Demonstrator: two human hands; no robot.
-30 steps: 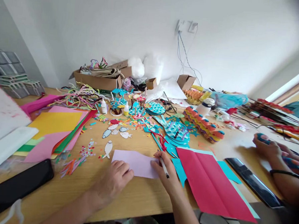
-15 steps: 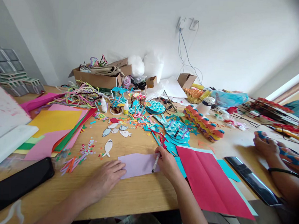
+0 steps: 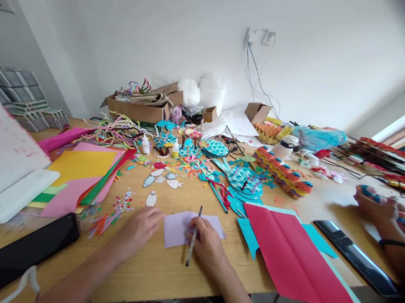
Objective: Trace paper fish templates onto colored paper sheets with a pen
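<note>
A sheet of light purple paper lies in front of me on the wooden table. My right hand rests over it, closed around a slim grey pen that slants across the fingers. Left of the sheet, my left hand is slightly blurred, its fingers stretched out and nothing visible in them. Just beyond those fingers lies a white paper fish, its tail end hidden by the hand. Several more small paper fish lie farther back.
Coloured paper sheets and a black phone are at left, paper scraps nearer the middle. Red paper lies right, beside a dark phone. Another person's hand holds something blue and pink. Glue bottles stand behind.
My left hand has lifted off the purple paper and moved left towards the white fish. My right hand has moved left over the paper with the pen, which has turned more upright.
</note>
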